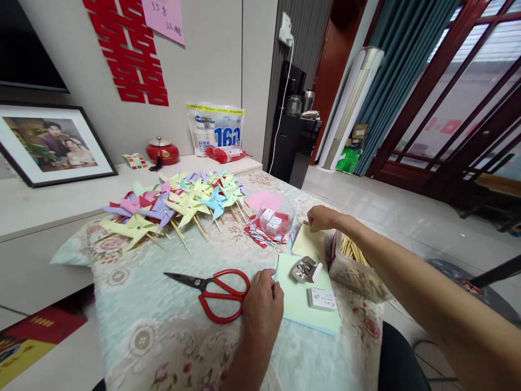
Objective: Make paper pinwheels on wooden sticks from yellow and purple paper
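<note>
My left hand (262, 304) rests on the floral tablecloth (171, 336), its fingers touching the left edge of a stack of pale green paper sheets (299, 309). Red-handled scissors (215, 291) lie just to its left. My right hand (321, 217) reaches forward over a yellow sheet (307, 241), fingers curled near the far end of a clear tub of wooden sticks (356, 266); whether it holds anything is hidden. A small open box of pins (304, 269) and a white box (321, 298) sit on the green sheets.
Several finished paper pinwheels (179, 203) on sticks lie piled at the table's far left. A clear tub with small boxes (274, 220) and pink paper (264, 200) stand behind. A white cabinet (49, 209) with a framed photo (51, 144) borders the left.
</note>
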Available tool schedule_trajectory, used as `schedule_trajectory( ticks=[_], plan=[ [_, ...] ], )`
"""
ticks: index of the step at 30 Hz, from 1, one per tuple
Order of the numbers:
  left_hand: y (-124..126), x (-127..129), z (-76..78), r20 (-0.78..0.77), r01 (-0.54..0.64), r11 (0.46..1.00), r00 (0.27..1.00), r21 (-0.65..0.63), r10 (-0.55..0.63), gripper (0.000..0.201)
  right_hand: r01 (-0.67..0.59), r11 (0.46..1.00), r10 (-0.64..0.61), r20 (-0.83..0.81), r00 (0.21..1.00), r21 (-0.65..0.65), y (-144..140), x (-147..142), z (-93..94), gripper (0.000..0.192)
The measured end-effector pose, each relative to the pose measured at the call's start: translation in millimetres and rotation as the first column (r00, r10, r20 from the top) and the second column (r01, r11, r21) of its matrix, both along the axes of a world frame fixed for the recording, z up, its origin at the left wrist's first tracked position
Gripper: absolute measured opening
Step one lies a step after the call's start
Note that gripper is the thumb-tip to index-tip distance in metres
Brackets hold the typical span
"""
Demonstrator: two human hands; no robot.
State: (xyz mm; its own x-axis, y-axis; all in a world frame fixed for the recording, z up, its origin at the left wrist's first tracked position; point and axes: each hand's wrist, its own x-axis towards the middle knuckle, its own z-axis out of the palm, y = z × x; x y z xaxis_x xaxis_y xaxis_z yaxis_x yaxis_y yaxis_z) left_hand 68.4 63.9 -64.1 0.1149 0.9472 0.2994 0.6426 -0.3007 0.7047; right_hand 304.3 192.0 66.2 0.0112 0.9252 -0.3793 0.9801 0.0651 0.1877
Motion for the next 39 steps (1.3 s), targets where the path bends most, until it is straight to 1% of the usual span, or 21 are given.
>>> schedule_trajectory(
  ticks=[4,7,10,12,13,15,17,18,19,20,21,22,23,24,26,29,31,33,36,38,39],
  plan=[
    [3.8,-1.9,1.2,0.065,-0.024,1.0,0.998,-0.002,0.024,0.026,-0.006,0.992,0.022,-0.126,0.992,0.124,-15.4,-1.8,25.4,0.015],
    [7.4,-5.9,3.7,0.18,-0.065,0.998,0.982,0.004,0.064,0.025,-0.027,0.973,0.081,-0.229,0.97,0.228,-33.7,-9.2,43.9,0.015],
    [10.7,-11.0,6.1,0.322,-0.089,0.996,0.942,-0.014,0.089,0.025,-0.047,0.947,0.153,-0.32,0.935,0.318,-56.1,-21.0,56.0,0.019],
    [12.9,-14.9,8.1,0.427,-0.075,0.996,0.899,-0.053,0.09,0.029,-0.036,0.935,0.198,-0.435,0.878,0.354,-72.8,-30.5,58.4,0.017],
    [14.0,-17.1,9.7,0.483,-0.061,0.995,0.87,-0.084,0.094,0.031,-0.003,0.937,0.213,-0.564,0.798,0.349,-81.5,-35.7,57.8,0.014],
    [15.1,-22.4,15.1,0.598,-0.03,0.984,0.791,-0.176,0.131,0.038,0.061,0.967,0.171,-0.812,0.558,0.246,-99.1,-46.8,53.1,0.012],
    [13.1,-28.9,24.1,0.71,0.035,0.956,0.678,-0.29,0.19,0.046,0.094,0.991,0.057,-0.943,0.328,0.092,-116.0,-58.8,44.4,0.015],
    [10.6,-32.6,29.7,0.76,0.1,0.932,0.612,-0.348,0.219,0.049,0.1,0.995,0.0,-0.968,0.25,0.026,-123.8,-64.8,38.9,0.017],
    [6.9,-36.7,35.7,0.812,0.186,0.9,0.529,-0.395,0.247,0.054,0.1,0.995,-0.045,-0.98,0.193,-0.026,-131.0,-70.7,32.7,0.019],
    [2.3,-41.0,41.7,0.841,0.237,0.856,0.429,-0.458,0.331,0.062,0.095,0.993,-0.082,-0.985,0.154,-0.068,-137.6,-76.3,26.2,0.021],
    [-3.2,-45.6,47.4,0.847,0.328,0.798,0.365,-0.505,0.386,0.069,0.086,0.991,-0.111,-0.985,0.128,-0.101,-143.4,-81.4,19.3,0.022],
    [-9.3,-50.4,52.4,0.85,0.398,0.756,0.329,-0.52,0.412,0.073,0.077,0.989,-0.133,-0.985,0.11,-0.125,-148.5,-86.0,12.4,0.022],
    [-15.7,-55.1,56.3,0.859,0.441,0.738,0.305,-0.511,0.411,0.075,0.07,0.987,-0.148,-0.984,0.099,-0.142,-153.0,-89.9,5.7,0.022],
    [-22.3,-59.7,59.2,0.861,0.458,0.729,0.3,-0.508,0.411,0.077,0.068,0.986,-0.156,-0.983,0.094,-0.15,-156.8,-93.4,-0.7,0.021],
    [-34.9,-67.5,61.3,0.861,0.473,0.723,0.347,-0.503,0.372,0.076,0.073,0.988,-0.146,-0.984,0.1,-0.139,-162.6,-98.6,-11.9,0.018],
    [-50.1,-74.5,57.4,0.815,0.443,0.733,0.517,-0.516,0.261,0.058,0.075,0.99,-0.132,-0.984,0.123,-0.123,-168.2,-103.7,-24.9,0.016],
    [-57.1,-76.0,52.6,0.763,0.399,0.754,0.613,-0.522,0.204,0.053,0.07,0.987,-0.151,-0.982,0.113,-0.144,-171.0,-106.1,-32.6,0.018],
    [-61.6,-76.1,48.4,0.733,0.363,0.77,0.652,-0.525,0.193,0.052,0.072,0.982,-0.181,-0.98,0.081,-0.176,-173.7,-107.9,-40.4,0.02],
    [-65.5,-76.5,45.1,0.708,0.307,0.798,0.678,-0.518,0.199,0.048,0.077,0.976,-0.209,-0.976,0.054,-0.205,-178.7,-109.8,-51.3,0.025],
    [-67.7,-77.9,45.0,0.682,0.263,0.827,0.708,-0.497,0.185,0.042,0.1,0.98,-0.179,-0.982,0.059,-0.173,-183.3,-110.6,-55.3,0.028],
    [-69.1,-79.1,45.5,0.657,0.237,0.846,0.736,-0.478,0.165,0.037,0.119,0.985,-0.135,-0.988,0.074,-0.126,-186.2,-111.0,-55.6,0.027]
  ],
)
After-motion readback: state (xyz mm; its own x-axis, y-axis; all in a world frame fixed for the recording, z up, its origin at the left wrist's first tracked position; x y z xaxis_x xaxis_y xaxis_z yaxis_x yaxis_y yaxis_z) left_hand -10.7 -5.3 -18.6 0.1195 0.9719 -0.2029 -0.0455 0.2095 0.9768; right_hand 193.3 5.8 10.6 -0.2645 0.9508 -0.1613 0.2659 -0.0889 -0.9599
